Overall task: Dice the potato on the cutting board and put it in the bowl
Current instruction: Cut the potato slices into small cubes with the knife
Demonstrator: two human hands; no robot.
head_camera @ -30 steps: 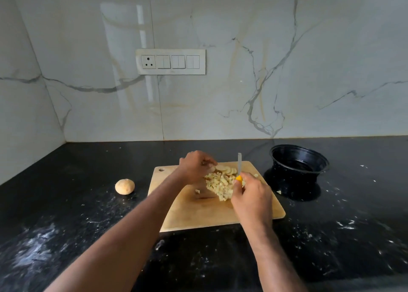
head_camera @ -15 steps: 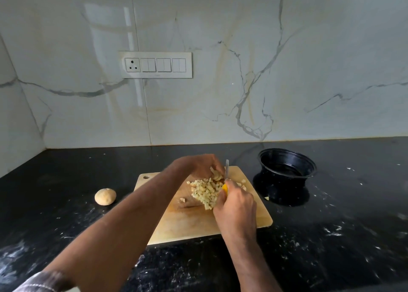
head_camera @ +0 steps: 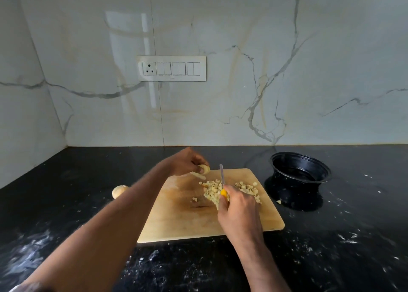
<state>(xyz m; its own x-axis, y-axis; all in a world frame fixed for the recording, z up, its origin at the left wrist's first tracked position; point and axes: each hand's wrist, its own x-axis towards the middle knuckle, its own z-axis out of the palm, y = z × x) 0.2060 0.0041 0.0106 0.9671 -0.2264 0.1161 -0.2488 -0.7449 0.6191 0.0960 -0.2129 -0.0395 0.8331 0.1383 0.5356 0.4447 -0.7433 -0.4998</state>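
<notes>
A: Where does the potato lie?

B: Most of it is a heap of diced potato [head_camera: 212, 191] near the far right of the wooden cutting board [head_camera: 176, 221], with a smaller heap [head_camera: 247, 187] just beside it. A few uncut slices [head_camera: 202, 170] are lifted at the board's far edge.

A: How are the fingers set?

B: The left hand [head_camera: 185, 161] pinches those slices between thumb and curled fingers. The right hand [head_camera: 239, 212] is closed round the yellow handle of the knife [head_camera: 222, 179], whose blade points away from the person and stands between the two heaps.

A: And the bowl?

B: The black bowl [head_camera: 301, 167] stands on the dark countertop [head_camera: 331, 247], just right of the board, apart from it. One stray cube [head_camera: 278, 202] lies on the counter between them.

A: Other items?

B: A whole potato [head_camera: 119, 190] rests left of the board, partly behind the left forearm. A switch panel [head_camera: 172, 68] is set in the marble wall.
</notes>
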